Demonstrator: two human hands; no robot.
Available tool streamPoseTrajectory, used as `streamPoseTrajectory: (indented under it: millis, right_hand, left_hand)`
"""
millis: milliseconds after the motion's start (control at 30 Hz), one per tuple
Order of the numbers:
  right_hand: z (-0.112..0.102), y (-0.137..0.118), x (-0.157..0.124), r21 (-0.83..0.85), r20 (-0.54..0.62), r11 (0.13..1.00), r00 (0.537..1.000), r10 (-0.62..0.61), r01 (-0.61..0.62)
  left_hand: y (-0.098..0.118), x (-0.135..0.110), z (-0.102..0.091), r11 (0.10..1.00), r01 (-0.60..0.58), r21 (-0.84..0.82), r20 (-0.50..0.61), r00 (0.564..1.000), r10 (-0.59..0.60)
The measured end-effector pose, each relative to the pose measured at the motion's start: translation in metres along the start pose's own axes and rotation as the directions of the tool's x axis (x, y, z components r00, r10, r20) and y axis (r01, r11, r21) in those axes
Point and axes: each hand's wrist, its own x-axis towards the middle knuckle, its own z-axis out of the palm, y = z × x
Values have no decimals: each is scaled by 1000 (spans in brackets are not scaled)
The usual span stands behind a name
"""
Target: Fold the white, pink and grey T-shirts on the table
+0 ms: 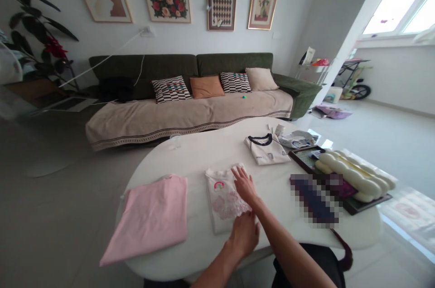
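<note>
A white T-shirt (pixel 222 204) with a small rainbow and a pink print lies flat on the white table (pixel 200 152) in front of me. My right hand (pixel 244 184) rests on its upper right part, palm down with the fingers spread. Curled at the shirt's near right edge is my left hand (pixel 244 232); its fingertips are hidden, so I cannot tell whether cloth is between them. To the left, a pink garment (pixel 154 217) is laid out, one corner reaching past the table edge. Farther back lies a folded white T-shirt with a dark collar (pixel 268 154).
On the right, a dark tray (pixel 356 206) carries a puffy cream-coloured item (pixel 353 172). A blurred-out dark thing (pixel 314 199) lies beside it. Crumpled plastic packaging (pixel 297 138) sits at the back right. Beyond the table stands a green sofa (pixel 234 61) with several cushions.
</note>
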Motion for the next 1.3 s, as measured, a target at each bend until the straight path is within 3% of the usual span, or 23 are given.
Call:
streamPoseTrajectory:
  millis: [100, 133, 233, 333, 367, 433, 500, 567, 700, 767, 900, 967, 1033, 1133, 1200, 1300]
  right_hand:
    - [2, 22, -34, 47, 1, 998, 999, 37, -37]
    - [4, 28, -46, 62, 11, 997, 999, 43, -44]
    - [15, 37, -78, 126, 33, 990, 998, 61, -65]
    - [23, 41, -94, 344, -7, 932, 992, 125, -115]
    - [24, 42, -95, 410, -20, 902, 987, 162, -139]
    - [22, 47, -90, 475, -20, 855, 969, 246, -207]
    - [20, 50, -80, 501, 4, 815, 943, 332, -289]
    - [18, 50, -68, 532, 38, 767, 915, 402, -360]
    - [15, 42, -46, 601, 130, 669, 879, 458, -438]
    - [12, 39, -39, 655, 199, 608, 879, 434, -449]
    - [2, 37, -34, 774, 322, 448, 887, 331, -448]
    - [-3, 38, -37, 817, 372, 353, 885, 282, -456]
    - [-6, 41, -42, 841, 423, 259, 876, 232, -475]
    - [-10, 48, -51, 850, 485, 147, 861, 153, -505]
    - [-12, 54, -56, 851, 504, 102, 855, 121, -515]
    - [-16, 66, -63, 859, 504, 52, 859, 95, -510]
  left_hand:
    - [-25, -20, -25, 969, 104, 223, -223, 973, -53]
    - [-36, -25, -31, 949, 151, 276, -252, 964, -80]
    - [-69, -36, -45, 895, 242, 375, -212, 962, -171]
    - [-92, -34, -56, 912, 225, 343, -245, 959, -144]
    - [-96, -32, -60, 919, 254, 303, -319, 935, -153]
    - [-103, -25, -67, 922, 354, 159, -473, 847, -244]
    - [-106, -17, -74, 903, 426, -47, -503, 771, -390]
    - [-108, -8, -76, 873, 439, -212, -427, 762, -487]
    - [-109, 6, -74, 830, 424, -362, -363, 756, -545]
    - [-108, 10, -74, 805, 400, -439, -335, 758, -559]
    - [-101, 13, -81, 749, 324, -578, -243, 808, -537]
    - [-94, 12, -84, 650, 284, -704, -163, 827, -538]
    - [-87, 9, -84, 497, 284, -820, -30, 846, -532]
    - [-77, 1, -78, 330, 379, -865, 202, 864, -461]
    - [-71, -5, -71, 288, 428, -857, 289, 861, -419]
    - [-62, -10, -61, 318, 388, -865, 242, 879, -412]
